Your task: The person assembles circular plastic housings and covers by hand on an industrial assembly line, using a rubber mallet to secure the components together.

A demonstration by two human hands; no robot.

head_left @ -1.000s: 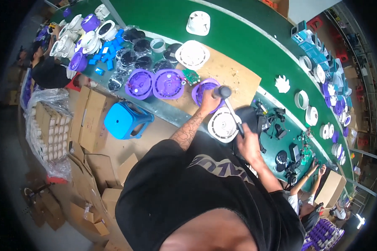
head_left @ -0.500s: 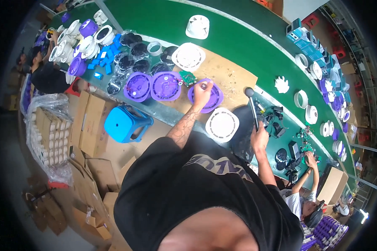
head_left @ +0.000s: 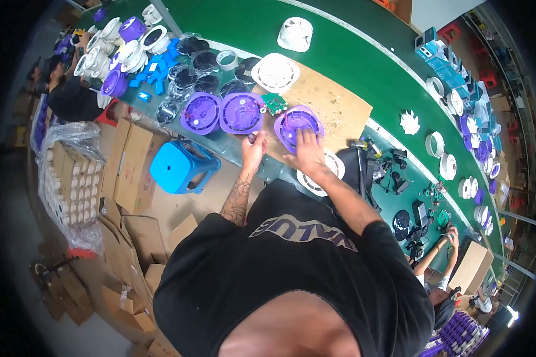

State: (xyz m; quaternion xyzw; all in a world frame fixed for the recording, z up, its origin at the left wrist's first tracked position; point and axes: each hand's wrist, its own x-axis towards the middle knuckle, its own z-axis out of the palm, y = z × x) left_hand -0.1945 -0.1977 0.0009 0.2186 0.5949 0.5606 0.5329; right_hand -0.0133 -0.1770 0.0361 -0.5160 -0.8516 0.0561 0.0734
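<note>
My left hand (head_left: 254, 150) is closed around a small dark piece (head_left: 252, 138), too small to name surely, just in front of a purple round housing (head_left: 242, 113). My right hand (head_left: 309, 152) lies with its fingers stretched over another purple housing (head_left: 292, 116), touching its inside. A white slotted cover (head_left: 333, 168) is partly hidden beneath my right wrist. To the right, a mallet (head_left: 362, 172) lies on the bench, out of my hands. A green circuit board (head_left: 274, 103) sits between the purple housings.
A brown board (head_left: 339, 101) lies under the work. A third purple housing (head_left: 201, 113), plastic-wrapped black discs (head_left: 184, 77) and blue blocks (head_left: 155, 74) are at left. A white cover (head_left: 276, 73) stands behind. A blue stool (head_left: 181, 166) stands below the bench; a co-worker's hands (head_left: 451, 236) work at right.
The mallet has left my right hand and lies on the bench. My right hand has moved left onto the purple housing. My left hand has withdrawn from that housing, leftward and nearer me.
</note>
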